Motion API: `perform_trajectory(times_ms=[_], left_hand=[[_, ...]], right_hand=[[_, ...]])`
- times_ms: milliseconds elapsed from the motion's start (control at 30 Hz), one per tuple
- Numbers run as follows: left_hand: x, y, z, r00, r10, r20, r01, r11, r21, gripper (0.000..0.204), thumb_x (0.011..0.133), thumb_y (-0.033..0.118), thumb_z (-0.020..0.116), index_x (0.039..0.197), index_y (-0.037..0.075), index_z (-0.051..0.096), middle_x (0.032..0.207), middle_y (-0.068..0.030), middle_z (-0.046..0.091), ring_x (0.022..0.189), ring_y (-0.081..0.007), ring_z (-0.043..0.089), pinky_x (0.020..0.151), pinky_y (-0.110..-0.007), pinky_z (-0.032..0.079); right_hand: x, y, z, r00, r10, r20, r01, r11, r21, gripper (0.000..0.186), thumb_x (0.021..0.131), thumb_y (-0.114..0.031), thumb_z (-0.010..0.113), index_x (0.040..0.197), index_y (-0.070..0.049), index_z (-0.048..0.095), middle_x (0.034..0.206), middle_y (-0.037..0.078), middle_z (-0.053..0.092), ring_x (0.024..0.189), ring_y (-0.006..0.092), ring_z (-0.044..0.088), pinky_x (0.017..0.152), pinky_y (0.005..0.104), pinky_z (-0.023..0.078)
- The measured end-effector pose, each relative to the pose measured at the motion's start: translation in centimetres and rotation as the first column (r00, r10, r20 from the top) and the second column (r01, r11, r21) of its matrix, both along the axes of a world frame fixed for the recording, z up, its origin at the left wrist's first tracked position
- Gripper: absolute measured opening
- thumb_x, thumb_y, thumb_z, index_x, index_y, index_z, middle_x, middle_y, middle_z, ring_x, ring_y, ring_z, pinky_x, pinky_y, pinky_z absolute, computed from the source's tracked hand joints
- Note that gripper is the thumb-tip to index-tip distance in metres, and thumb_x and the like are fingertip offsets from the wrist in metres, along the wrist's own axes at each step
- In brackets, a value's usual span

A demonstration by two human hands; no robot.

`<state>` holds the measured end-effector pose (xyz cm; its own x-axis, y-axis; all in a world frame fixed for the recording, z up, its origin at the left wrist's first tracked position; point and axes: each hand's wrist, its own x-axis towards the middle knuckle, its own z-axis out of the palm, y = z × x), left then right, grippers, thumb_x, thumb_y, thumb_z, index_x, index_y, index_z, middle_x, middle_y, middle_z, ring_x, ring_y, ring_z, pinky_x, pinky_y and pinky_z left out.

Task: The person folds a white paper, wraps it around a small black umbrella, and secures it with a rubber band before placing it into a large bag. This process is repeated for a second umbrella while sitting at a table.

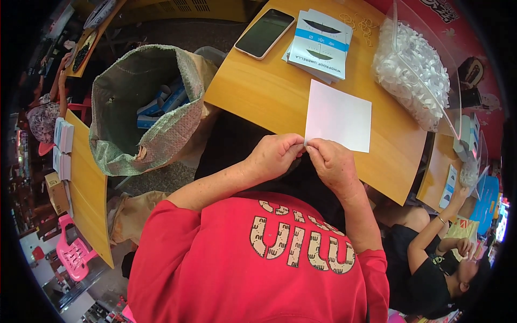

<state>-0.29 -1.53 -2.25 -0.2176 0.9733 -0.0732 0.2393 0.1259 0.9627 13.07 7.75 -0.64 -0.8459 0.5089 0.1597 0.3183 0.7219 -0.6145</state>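
Note:
A plain white square card (339, 119) lies over the near part of the wooden table, its near-left corner at my fingertips. My left hand (276, 154) is closed, thumb and fingers pinched together at that corner. Beside it my right hand (335, 162) pinches at the same corner, its thumb and forefinger meeting the left fingertips. Whatever small part lies between the fingertips is mostly hidden. Beyond the card sits a stack of printed umbrella cards (321, 43) with a blue band across the top one.
Left of the phone (265, 33) and table (253, 102) stands a woven sack (107, 129) holding blue-and-white card pieces. A clear bin (455, 107) of white curled strips fills the table's right side. Rubber bands (366, 27) lie at the back. Another person (425, 264) sits at right.

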Motion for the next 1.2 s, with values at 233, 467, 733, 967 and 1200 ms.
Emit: perform_trajectory(times_ms=[233, 467, 733, 967, 1200], left_hand=[[0.5, 0.1, -0.3, 0.939, 0.0, -0.343, 0.036, 0.995, 0.097, 0.011, 0.079, 0.011, 0.05, 0.084, 0.004, 0.055, 0.071, -0.0144, 0.058, 0.069, -0.0308, 0.057, 0.058, -0.034, 0.046], [0.7, 0.3, -0.4, 0.969, 0.018, -0.245, 0.007, 0.995, 0.1, 0.01, 0.079, 0.011, 0.05, 0.081, 0.003, 0.056, 0.066, -0.0119, 0.058, 0.063, -0.0256, 0.058, 0.055, -0.03, 0.046], [0.5, 0.6, 1.1, 0.928, 0.098, 0.36, -0.022, 0.978, -0.209, 0.015, 0.082, 0.011, 0.047, 0.084, -0.002, 0.055, 0.068, -0.0044, 0.059, 0.062, -0.0091, 0.056, 0.058, -0.022, 0.046], [0.4, 0.7, 0.9, 0.904, 0.134, 0.405, -0.043, 0.973, -0.226, 0.016, 0.084, 0.011, 0.045, 0.086, -0.003, 0.054, 0.072, -0.0054, 0.059, 0.064, -0.0095, 0.056, 0.06, -0.022, 0.047], [-1.2, -0.4, -0.6, 0.321, 0.11, 0.941, 0.23, 0.954, -0.19, 0.036, 0.086, 0.032, 0.042, 0.103, 0.001, 0.048, 0.087, -0.014, 0.057, 0.078, -0.022, 0.059, 0.068, -0.033, 0.05]], right_hand=[[0.0, 0.1, -0.1, 0.994, 0.011, 0.106, -0.019, 0.997, 0.074, 0.007, 0.075, -0.01, 0.052, 0.076, -0.003, 0.054, 0.068, 0.012, 0.055, 0.065, 0.0288, 0.054, 0.058, 0.0348, 0.043], [-0.3, 0.0, -0.7, 0.999, 0.006, -0.044, 0.001, 0.989, 0.15, 0.011, 0.071, -0.008, 0.05, 0.062, -0.005, 0.044, 0.058, 0.011, 0.049, 0.056, 0.0281, 0.05, 0.052, 0.0369, 0.042], [-0.3, 0.1, 0.1, 0.983, -0.178, -0.037, 0.169, 0.97, -0.172, 0.004, 0.068, -0.006, 0.05, 0.066, -0.003, 0.05, 0.062, 0.012, 0.053, 0.059, 0.0289, 0.052, 0.053, 0.0352, 0.042], [-0.2, 0.1, 0.7, 0.984, -0.109, -0.143, 0.117, 0.992, 0.046, 0.015, 0.064, -0.004, 0.054, 0.079, -0.003, 0.055, 0.073, 0.012, 0.055, 0.07, 0.0287, 0.053, 0.065, 0.0359, 0.042], [2.7, 1.0, 0.2, 0.932, -0.069, -0.355, 0.051, 0.997, -0.06, 0.026, 0.06, 0.008, 0.055, 0.083, -0.004, 0.056, 0.088, 0.01, 0.057, 0.088, 0.0258, 0.055, 0.083, 0.0376, 0.038]])
